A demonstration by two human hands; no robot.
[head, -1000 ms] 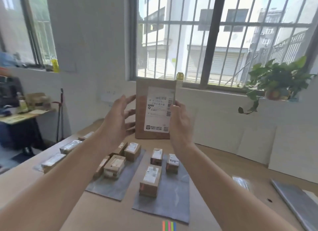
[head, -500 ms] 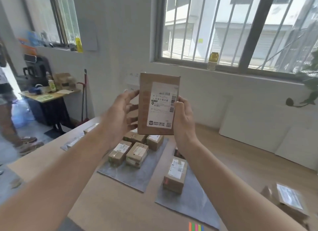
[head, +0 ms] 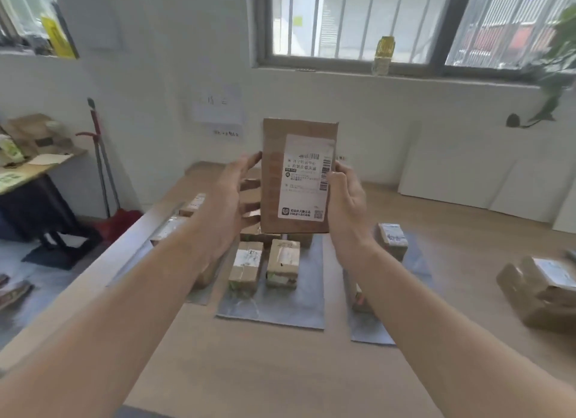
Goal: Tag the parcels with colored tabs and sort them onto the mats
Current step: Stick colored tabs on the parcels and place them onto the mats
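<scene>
Wooden surface [head: 280,371] under barred window [head: 343,22], grey mats [head: 296,308] carrying small boxes [head: 282,263]; left hand [head: 227,196] and right hand [head: 347,199] grip upright labelled brown cardboard parcel [head: 274,174].

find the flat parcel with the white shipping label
Head view, centre: the flat parcel is held upright between the left hand and right hand, above the small boxes on the middle grey mat.
</scene>
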